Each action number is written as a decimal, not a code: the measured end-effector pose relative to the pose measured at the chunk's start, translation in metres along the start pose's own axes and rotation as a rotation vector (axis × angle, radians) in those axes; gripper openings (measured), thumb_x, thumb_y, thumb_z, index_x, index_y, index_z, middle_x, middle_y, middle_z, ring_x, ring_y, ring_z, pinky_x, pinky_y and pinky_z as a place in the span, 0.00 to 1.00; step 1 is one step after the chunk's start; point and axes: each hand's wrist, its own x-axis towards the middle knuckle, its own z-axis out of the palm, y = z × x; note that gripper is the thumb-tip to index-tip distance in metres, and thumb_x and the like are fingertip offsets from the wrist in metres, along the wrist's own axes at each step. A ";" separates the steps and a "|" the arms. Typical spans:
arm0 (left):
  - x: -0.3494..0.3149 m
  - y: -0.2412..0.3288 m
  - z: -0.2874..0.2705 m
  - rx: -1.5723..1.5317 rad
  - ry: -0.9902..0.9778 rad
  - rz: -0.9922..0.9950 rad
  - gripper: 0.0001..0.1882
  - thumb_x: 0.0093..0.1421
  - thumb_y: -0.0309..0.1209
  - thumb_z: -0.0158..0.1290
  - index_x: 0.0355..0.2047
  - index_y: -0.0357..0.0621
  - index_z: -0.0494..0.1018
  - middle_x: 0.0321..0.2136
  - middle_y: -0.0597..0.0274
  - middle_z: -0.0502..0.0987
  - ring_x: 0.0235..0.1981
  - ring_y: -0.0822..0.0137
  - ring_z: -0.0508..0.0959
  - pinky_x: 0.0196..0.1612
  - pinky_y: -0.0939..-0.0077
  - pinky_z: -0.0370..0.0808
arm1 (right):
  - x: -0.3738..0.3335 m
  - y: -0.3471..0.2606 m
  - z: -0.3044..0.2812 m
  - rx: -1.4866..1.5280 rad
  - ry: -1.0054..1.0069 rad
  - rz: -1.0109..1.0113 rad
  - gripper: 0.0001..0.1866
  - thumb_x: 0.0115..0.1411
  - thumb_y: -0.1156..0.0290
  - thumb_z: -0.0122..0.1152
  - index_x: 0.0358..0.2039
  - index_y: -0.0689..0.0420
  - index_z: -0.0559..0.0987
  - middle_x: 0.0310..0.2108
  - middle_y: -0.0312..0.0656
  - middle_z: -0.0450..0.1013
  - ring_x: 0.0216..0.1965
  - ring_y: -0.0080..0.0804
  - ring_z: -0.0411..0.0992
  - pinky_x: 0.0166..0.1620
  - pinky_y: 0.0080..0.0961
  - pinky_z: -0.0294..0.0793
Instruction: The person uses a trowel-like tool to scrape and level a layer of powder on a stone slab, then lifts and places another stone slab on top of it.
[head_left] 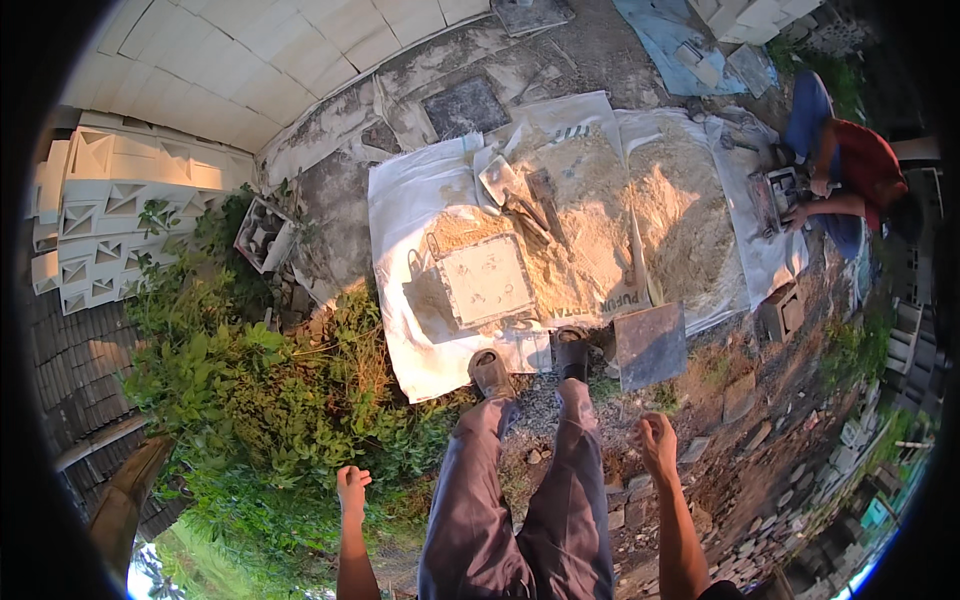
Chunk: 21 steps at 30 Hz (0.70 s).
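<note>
My left hand (353, 490) hangs beside my left leg, over the green plants, with its fingers loosely apart and nothing in it. To the right of my legs, my right hand (655, 445) hangs above the stony ground, fingers loosely bent and holding nothing visible. Just beyond my feet, a square mould (487, 281) full of pale material lies on spread white sacks (405, 215); a wire-like handle shows at its side. Past it, a trowel (502, 183) and other tools rest on the sandy powder. A dark square board (650, 346) lies by my right foot.
Pale powder (680, 225) is heaped on the sacks. Patterned blocks (120, 210) are stacked at left, near a pale wall (250, 50). Plants (260, 400) grow at lower left. At right, a person in a red shirt (868, 165) crouches, hands at another mould (775, 195).
</note>
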 end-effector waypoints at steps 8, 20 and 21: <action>-0.012 -0.010 0.095 0.098 -0.273 0.035 0.16 0.65 0.36 0.43 0.45 0.35 0.66 0.37 0.53 0.78 0.37 0.65 0.78 0.42 0.70 0.72 | 0.021 0.053 -0.016 -0.348 0.096 -0.051 0.10 0.55 0.68 0.59 0.34 0.61 0.74 0.22 0.40 0.71 0.22 0.26 0.70 0.28 0.24 0.72; 0.006 0.013 0.194 -0.201 -0.309 0.120 0.09 0.64 0.28 0.43 0.29 0.37 0.67 0.29 0.56 0.74 0.33 0.66 0.78 0.37 0.72 0.74 | 0.099 -0.171 0.060 -0.267 0.006 -0.200 0.16 0.56 0.76 0.51 0.47 0.63 0.71 0.39 0.50 0.74 0.28 0.33 0.77 0.33 0.27 0.75; 0.007 0.003 0.187 -0.205 -0.249 0.103 0.09 0.64 0.30 0.43 0.31 0.38 0.69 0.28 0.57 0.76 0.30 0.67 0.77 0.34 0.73 0.74 | 0.104 -0.185 0.066 -0.269 -0.021 -0.214 0.16 0.56 0.76 0.51 0.47 0.63 0.71 0.39 0.50 0.74 0.28 0.33 0.77 0.33 0.27 0.75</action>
